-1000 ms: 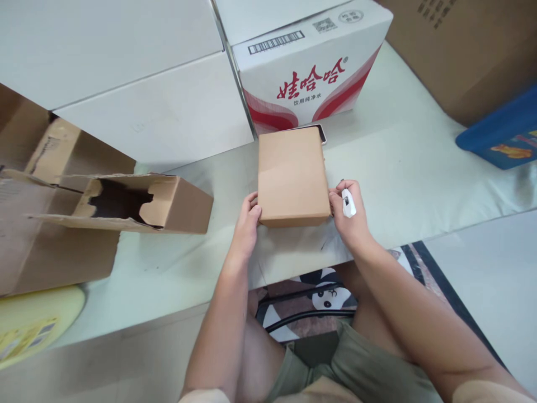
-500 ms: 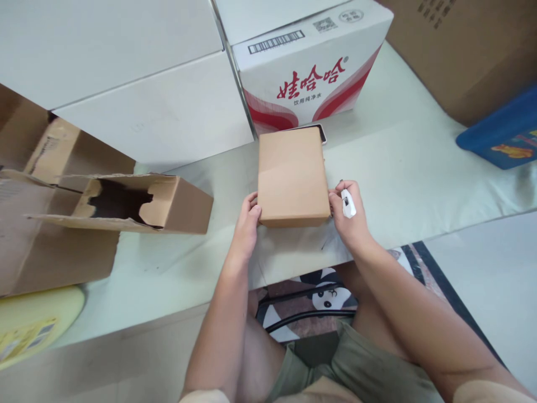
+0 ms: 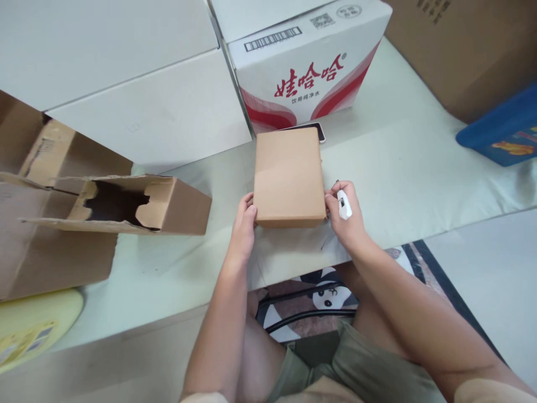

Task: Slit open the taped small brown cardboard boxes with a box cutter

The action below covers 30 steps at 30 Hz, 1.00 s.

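A small brown cardboard box [image 3: 289, 173] rests on the pale cloth-covered table in front of me, its plain top face up. My left hand [image 3: 244, 226] grips its left side near the front corner, thumb against the edge and fingers partly hidden behind it. At the right side, my right hand [image 3: 347, 218] is closed around a small white utility knife [image 3: 344, 205]. Its fingertips are at the box's right side near the front corner. Whether the blade touches the cardboard cannot be made out. Behind the box a dark phone-like object with a pale rim [image 3: 321, 133] is partly covered.
An opened narrow carton [image 3: 187, 207] stands to the left beside larger brown cardboard [image 3: 62, 263]. White cartons [image 3: 159, 112] and a red-and-white water carton [image 3: 310, 78] line the back. On the right are a blue container [image 3: 499, 131] and a big brown carton [image 3: 465, 56]. Something yellow [image 3: 46, 319] sits front left.
The whole view has shifted slightly. Both hands keep their places at the box's sides, and the right hand with the knife looks slightly turned.
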Each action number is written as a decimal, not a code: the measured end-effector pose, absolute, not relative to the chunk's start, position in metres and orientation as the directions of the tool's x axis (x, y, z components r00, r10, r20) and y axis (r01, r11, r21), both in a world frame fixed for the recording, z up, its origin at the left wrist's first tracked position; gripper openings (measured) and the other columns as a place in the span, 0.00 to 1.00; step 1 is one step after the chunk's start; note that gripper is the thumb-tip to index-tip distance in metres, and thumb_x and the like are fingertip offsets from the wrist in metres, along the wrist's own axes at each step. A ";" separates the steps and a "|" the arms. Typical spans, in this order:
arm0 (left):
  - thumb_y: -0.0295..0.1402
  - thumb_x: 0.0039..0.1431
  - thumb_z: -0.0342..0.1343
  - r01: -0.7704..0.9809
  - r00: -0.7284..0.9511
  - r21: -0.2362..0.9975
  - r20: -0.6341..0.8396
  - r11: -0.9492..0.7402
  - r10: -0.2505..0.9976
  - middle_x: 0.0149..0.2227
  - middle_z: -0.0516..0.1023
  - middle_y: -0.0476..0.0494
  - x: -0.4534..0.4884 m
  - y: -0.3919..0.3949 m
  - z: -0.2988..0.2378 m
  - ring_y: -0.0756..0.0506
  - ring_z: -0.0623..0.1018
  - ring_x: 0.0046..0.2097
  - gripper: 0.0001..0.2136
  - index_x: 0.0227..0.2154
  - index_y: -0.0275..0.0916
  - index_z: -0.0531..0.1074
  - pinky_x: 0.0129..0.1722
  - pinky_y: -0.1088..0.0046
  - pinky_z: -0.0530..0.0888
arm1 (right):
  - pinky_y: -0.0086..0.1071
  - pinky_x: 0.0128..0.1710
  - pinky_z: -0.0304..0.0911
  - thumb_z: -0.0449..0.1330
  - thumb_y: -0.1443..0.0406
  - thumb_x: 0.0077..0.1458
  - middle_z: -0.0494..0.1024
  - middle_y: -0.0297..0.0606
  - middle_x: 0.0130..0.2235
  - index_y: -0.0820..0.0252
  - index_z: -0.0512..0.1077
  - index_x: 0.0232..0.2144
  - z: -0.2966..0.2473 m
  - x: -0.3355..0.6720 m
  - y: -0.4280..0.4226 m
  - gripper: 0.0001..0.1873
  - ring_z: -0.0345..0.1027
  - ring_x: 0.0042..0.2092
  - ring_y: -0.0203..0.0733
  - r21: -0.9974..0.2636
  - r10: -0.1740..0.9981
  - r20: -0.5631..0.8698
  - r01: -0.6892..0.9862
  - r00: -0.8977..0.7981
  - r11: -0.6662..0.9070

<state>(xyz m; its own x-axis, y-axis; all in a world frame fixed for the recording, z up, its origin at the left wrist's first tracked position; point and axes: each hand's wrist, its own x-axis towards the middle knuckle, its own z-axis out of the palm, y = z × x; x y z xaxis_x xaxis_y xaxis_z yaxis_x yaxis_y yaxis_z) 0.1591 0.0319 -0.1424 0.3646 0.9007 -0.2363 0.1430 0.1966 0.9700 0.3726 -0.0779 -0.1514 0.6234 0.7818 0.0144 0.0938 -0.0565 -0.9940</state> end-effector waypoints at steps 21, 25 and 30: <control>0.54 0.59 0.56 0.146 0.379 0.970 -0.238 0.196 0.894 0.60 0.78 0.39 0.160 0.033 -0.141 0.35 0.75 0.63 0.27 0.58 0.47 0.69 0.53 0.62 0.76 | 0.36 0.36 0.59 0.57 0.60 0.60 0.71 0.32 0.34 0.50 0.59 0.39 -0.139 0.373 -0.082 0.09 0.65 0.34 0.41 -0.913 0.706 0.104 0.348 0.701 -0.211; 0.55 0.59 0.55 0.150 0.380 0.970 -0.237 0.193 0.894 0.61 0.78 0.39 0.160 0.033 -0.143 0.35 0.75 0.64 0.28 0.58 0.47 0.69 0.54 0.62 0.75 | 0.36 0.35 0.58 0.57 0.59 0.59 0.72 0.31 0.31 0.50 0.60 0.38 -0.131 0.374 -0.084 0.08 0.65 0.32 0.42 -0.870 0.699 0.119 0.413 0.705 -0.269; 0.54 0.60 0.55 0.154 0.379 0.971 -0.231 0.185 0.896 0.61 0.78 0.39 0.160 0.034 -0.143 0.35 0.76 0.63 0.27 0.58 0.48 0.69 0.52 0.62 0.76 | 0.38 0.37 0.63 0.59 0.59 0.55 0.78 0.35 0.35 0.50 0.60 0.38 -0.128 0.377 -0.082 0.12 0.71 0.35 0.44 -0.892 0.692 0.015 0.321 0.722 -0.317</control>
